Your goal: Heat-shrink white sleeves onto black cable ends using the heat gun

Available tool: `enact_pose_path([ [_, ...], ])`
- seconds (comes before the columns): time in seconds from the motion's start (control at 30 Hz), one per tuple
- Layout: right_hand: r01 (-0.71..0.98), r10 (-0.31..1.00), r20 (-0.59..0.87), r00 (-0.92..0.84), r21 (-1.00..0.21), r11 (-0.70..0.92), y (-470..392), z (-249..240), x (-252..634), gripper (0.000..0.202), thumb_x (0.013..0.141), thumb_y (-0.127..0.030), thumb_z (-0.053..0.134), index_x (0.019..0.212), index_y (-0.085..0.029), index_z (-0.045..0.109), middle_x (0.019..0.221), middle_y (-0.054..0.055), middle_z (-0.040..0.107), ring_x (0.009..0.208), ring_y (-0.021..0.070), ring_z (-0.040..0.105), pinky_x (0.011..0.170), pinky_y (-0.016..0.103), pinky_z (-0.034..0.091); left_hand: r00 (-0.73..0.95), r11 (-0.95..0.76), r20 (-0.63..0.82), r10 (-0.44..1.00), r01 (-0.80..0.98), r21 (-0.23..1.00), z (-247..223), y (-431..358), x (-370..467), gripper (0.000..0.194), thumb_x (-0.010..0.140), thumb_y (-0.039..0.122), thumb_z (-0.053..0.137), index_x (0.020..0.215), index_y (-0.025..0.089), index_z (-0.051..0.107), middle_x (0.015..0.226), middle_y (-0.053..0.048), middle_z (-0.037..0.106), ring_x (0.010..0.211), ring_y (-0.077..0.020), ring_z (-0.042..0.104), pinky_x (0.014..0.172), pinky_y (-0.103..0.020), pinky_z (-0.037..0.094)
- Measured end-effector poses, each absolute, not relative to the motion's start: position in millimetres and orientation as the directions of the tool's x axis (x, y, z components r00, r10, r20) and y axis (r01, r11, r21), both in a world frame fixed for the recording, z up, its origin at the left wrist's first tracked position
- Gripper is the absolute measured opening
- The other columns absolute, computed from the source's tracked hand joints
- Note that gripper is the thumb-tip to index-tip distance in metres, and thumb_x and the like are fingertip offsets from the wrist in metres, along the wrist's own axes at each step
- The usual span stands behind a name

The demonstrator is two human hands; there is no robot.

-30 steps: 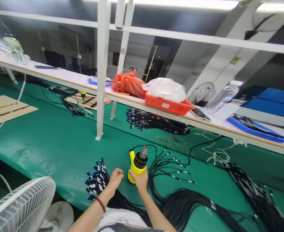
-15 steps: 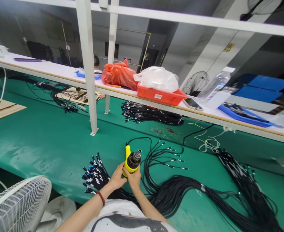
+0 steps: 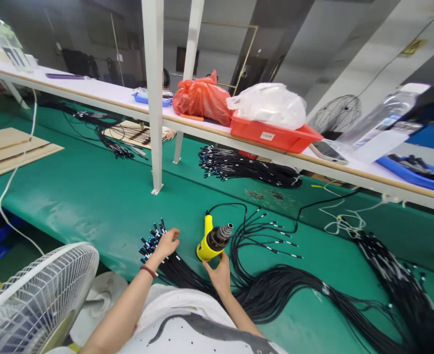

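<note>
A yellow and black heat gun (image 3: 208, 246) stands on the green bench mat, its stepped metal nozzle pointing up and its handle away from me. My right hand (image 3: 220, 274) is at its rear end, thumb on the near side and fingers round the right side. To the left, my left hand (image 3: 168, 243) is over a bundle of black cables (image 3: 182, 268), beside their blue and white tipped ends (image 3: 150, 243). Its fingers are loosely bent and apart, with nothing seen in them. Several cable ends (image 3: 276, 238) fan out right of the heat gun.
A white fan (image 3: 65, 285) stands at the lower left. Above the bench runs a shelf with a red tray (image 3: 276, 137), a red bag (image 3: 202, 101) and a bottle (image 3: 387, 115). More black cables (image 3: 397, 280) lie at the right. A white post (image 3: 154, 98) rises from the bench.
My left hand has let go of the heat gun and moved left to the cable ends. My right hand stays at the gun's rear. The view has turned slightly left.
</note>
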State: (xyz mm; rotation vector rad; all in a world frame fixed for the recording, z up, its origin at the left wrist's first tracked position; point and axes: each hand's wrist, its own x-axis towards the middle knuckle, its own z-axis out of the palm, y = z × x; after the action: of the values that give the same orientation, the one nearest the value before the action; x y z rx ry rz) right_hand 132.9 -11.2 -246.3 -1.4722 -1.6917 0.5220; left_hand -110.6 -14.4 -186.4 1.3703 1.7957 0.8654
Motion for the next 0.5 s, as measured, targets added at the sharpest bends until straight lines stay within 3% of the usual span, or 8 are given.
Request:
enact_pose_path([
  [0.17, 0.752, 0.968, 0.122, -0.220, -0.611, 0.248, -29.6, -264.1, 154.2, 0.025, 0.074, -0.025, 0.058, 0.099, -0.018, 0.061, 0.098, 0.012, 0.062, 0.097, 0.0314, 0.057, 0.089, 0.046, 0.044, -0.273, 0.300, -0.154, 0.949, 0.646, 0.702, -181.8, -18.4, -152.4, 0.037, 0.079, 0.005, 0.046, 0.109, 0.016, 0.064, 0.107, -0.011, 0.071, 0.105, -0.0210, 0.064, 0.093, -0.032, 0.046],
  [0.33, 0.712, 0.909, 0.051, -0.413, -0.604, 0.357, -35.2, -258.5, 144.2, 0.017, 0.077, -0.023, 0.061, 0.094, -0.022, 0.065, 0.077, 0.002, 0.063, 0.082, 0.0230, 0.059, 0.079, 0.036, 0.045, -0.088, 0.171, -0.161, 0.983, 0.761, 0.626, -182.8, -20.5, -130.5, 0.030, 0.078, 0.006, 0.050, 0.096, 0.019, 0.071, 0.100, -0.006, 0.074, 0.097, -0.0171, 0.066, 0.088, -0.025, 0.047],
  [0.5, 0.696, 0.872, 0.010, -0.489, -0.599, 0.397, -35.4, -252.0, 137.3, 0.007, 0.077, -0.018, 0.061, 0.081, -0.022, 0.066, 0.076, 0.001, 0.064, 0.080, 0.0198, 0.059, 0.075, 0.030, 0.043, 0.085, 0.031, -0.184, 0.979, 0.837, 0.547, -193.7, -27.9, -102.2, 0.026, 0.077, 0.008, 0.054, 0.093, 0.019, 0.071, 0.103, -0.008, 0.072, 0.103, -0.0213, 0.062, 0.092, -0.031, 0.045],
])
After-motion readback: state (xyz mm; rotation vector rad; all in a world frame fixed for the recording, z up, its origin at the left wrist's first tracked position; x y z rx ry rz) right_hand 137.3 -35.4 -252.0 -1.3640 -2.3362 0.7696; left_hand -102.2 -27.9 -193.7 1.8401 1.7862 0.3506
